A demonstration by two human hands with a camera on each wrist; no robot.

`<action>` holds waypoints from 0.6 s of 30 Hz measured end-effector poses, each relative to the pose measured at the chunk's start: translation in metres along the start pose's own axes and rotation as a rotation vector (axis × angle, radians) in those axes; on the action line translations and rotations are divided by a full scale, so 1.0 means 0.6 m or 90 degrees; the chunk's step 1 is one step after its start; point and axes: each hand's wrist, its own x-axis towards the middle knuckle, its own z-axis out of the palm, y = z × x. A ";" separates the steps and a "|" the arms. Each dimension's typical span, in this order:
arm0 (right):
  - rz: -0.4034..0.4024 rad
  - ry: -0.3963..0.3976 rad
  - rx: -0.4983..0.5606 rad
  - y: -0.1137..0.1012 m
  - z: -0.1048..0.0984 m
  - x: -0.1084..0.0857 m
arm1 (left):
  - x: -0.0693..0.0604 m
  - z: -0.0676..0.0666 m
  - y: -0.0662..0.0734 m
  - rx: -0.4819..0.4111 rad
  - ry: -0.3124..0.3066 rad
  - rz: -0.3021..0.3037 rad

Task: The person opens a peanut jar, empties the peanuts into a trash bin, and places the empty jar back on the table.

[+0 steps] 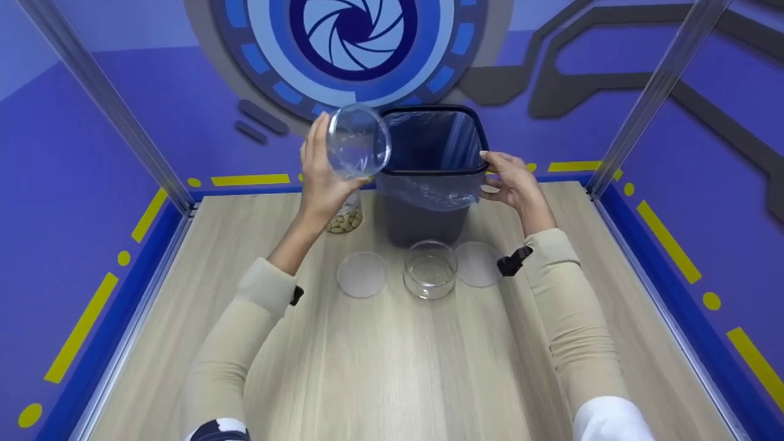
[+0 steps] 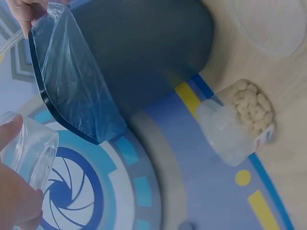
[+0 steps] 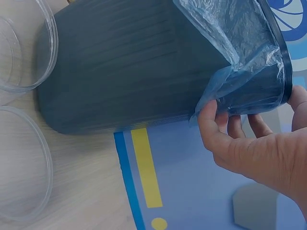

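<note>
My left hand (image 1: 321,177) grips a clear glass bowl (image 1: 359,142), tilted and raised beside the upper left rim of a dark trash bin (image 1: 422,223). No contents show in that bowl. A thin clear bag (image 1: 444,191) lines the bin and folds down over its black rim. At the bin's right side, my right hand (image 1: 514,184) holds the rim and bag edge with bent fingers; the right wrist view shows the fingertips (image 3: 209,109) against the bag. Part of the bowl is cut off in the left wrist view.
A second glass bowl (image 1: 430,272) stands on the table in front of the bin. Round translucent lids lie on either side, one left (image 1: 362,275) and one right (image 1: 478,264). A clear jar of nuts (image 2: 252,108) stands left of the bin, partly behind my left hand in the head view.
</note>
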 end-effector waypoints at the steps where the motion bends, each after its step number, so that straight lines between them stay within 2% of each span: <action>1: 0.000 -0.002 0.000 0.000 -0.001 0.000 | -0.008 -0.005 -0.002 0.002 -0.003 -0.014; 4: -0.003 -0.008 0.000 0.000 -0.003 0.000 | -0.030 -0.021 -0.010 0.002 -0.009 -0.067; 8: -0.011 -0.014 -0.002 -0.001 -0.004 0.000 | -0.057 -0.039 -0.028 0.000 -0.011 -0.118; 13: -0.013 -0.012 -0.003 0.000 -0.004 0.000 | -0.092 -0.059 -0.050 0.010 -0.010 -0.148; 18: -0.012 -0.006 -0.002 0.002 -0.006 0.000 | -0.123 -0.071 -0.060 0.019 -0.006 -0.194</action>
